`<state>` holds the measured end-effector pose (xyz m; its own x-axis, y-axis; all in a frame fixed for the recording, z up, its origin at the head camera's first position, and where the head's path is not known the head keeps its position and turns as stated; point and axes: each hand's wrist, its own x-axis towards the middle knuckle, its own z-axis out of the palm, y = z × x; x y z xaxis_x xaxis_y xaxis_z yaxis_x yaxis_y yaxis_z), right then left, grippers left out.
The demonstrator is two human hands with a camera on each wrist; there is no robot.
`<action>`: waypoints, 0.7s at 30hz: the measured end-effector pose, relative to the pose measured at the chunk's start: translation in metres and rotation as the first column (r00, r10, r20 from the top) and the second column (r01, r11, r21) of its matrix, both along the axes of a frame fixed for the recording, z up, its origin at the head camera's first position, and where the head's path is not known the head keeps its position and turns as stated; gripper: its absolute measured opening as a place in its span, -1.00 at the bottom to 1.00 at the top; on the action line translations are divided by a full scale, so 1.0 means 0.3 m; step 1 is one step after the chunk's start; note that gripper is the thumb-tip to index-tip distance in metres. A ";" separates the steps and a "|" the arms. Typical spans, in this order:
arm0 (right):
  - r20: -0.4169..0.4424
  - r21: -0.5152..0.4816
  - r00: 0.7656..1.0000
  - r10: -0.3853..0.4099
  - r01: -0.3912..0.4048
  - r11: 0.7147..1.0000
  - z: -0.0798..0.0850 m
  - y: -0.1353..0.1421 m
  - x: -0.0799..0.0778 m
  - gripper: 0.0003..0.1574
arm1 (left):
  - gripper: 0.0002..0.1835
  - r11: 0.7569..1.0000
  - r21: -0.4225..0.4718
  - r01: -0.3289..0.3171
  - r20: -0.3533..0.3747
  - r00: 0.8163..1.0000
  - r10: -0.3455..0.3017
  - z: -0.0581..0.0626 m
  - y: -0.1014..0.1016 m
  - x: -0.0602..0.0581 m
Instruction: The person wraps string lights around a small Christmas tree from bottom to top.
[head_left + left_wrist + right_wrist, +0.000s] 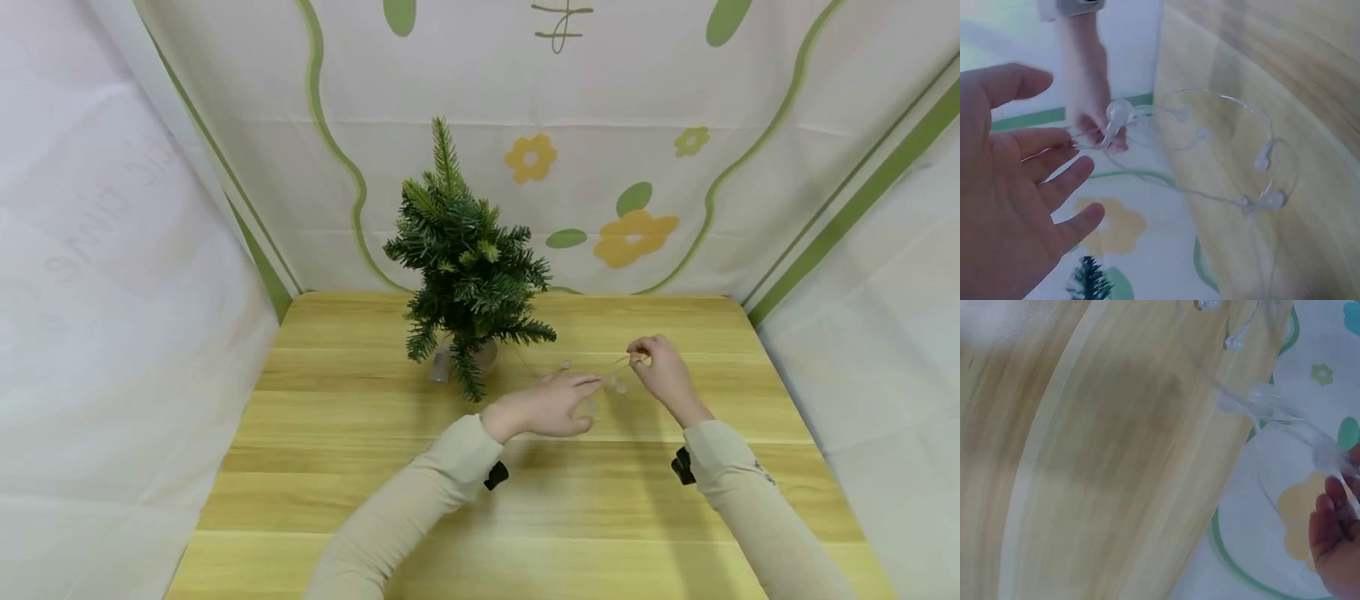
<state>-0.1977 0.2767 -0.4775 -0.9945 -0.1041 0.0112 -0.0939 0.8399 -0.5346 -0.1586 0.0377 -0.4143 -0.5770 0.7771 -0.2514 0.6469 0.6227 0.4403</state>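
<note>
A thin, clear wire string with small clear bulbs, like a string of fairy lights point(1275, 200), stretches between my hands and loops down over the table. My right hand point(665, 372) pinches part of the wire between thumb and fingers, above the table at the right. To its left, my left hand point(553, 407) is held with fingers extended and thumb apart. In the left wrist view the wire passes at the fingertips point(1063, 139) of that hand. The right wrist view shows the right hand point(1340, 547) at the edge, beside a blurred stretch of string.
A small green fir tree point(465, 267) in a pale base point(486, 357) stands left of my hands at the back of the wooden table point(315, 450). White cloth walls point(480, 75) with flower prints enclose the back and sides.
</note>
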 end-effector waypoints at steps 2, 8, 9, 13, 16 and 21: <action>-0.004 -0.010 0.999 -0.035 0.035 0.999 -0.002 0.015 0.002 -0.67 | -0.34 1.000 0.021 -0.015 0.064 0.998 0.014 0.015 -0.018 -0.008; 0.092 -0.073 0.996 0.001 0.005 0.997 0.002 0.056 0.001 -0.53 | -0.38 0.995 0.048 -0.090 0.129 0.988 0.083 0.039 -0.063 -0.025; 0.134 -0.117 0.991 0.021 -0.005 0.993 0.007 0.065 0.001 -0.49 | -0.38 0.993 0.063 -0.104 0.135 0.986 0.095 0.040 -0.069 -0.025; 0.284 -0.374 0.951 0.121 -0.006 0.927 0.036 0.103 -0.003 -0.46 | -0.37 0.971 0.168 -0.171 0.195 0.971 0.137 0.041 -0.085 -0.024; 0.312 -0.547 0.934 0.176 0.025 0.837 0.065 0.123 -0.007 -0.69 | -0.38 0.929 0.277 -0.244 0.276 0.947 0.166 0.046 -0.091 -0.023; 0.247 -0.668 0.952 0.182 0.031 0.744 0.114 0.133 -0.014 -0.75 | -0.48 0.814 0.440 -0.379 0.422 0.888 0.185 0.062 -0.094 -0.028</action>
